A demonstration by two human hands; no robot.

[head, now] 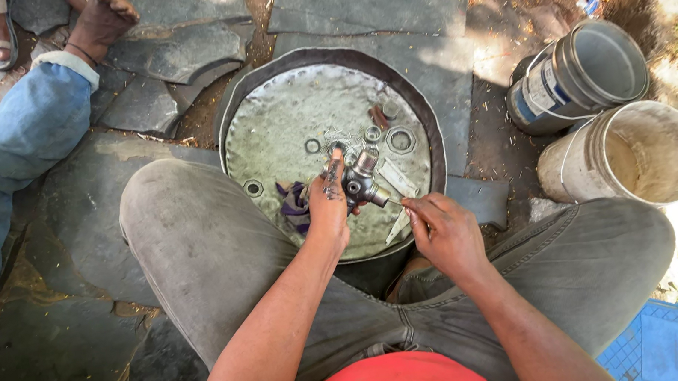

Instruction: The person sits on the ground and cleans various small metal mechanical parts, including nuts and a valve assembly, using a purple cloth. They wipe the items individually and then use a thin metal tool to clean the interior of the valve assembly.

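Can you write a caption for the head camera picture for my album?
Left hand holds a greasy metal part over a round pan.

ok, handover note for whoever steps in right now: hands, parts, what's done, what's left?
Left hand: gripping a small greasy metal assembly above the round metal pan.
Right hand: pinched on something thin at the assembly's lower end; too small to tell what.
Parts: several rings and washers lie loose in the pan, with a purple rag by the left hand and pale strips under the assembly. Two buckets lie tipped to the right.
Done: the loose pieces are out in the pan.
Left: the assembly is in hand, not set down; whether it is coming apart or going together cannot be told.
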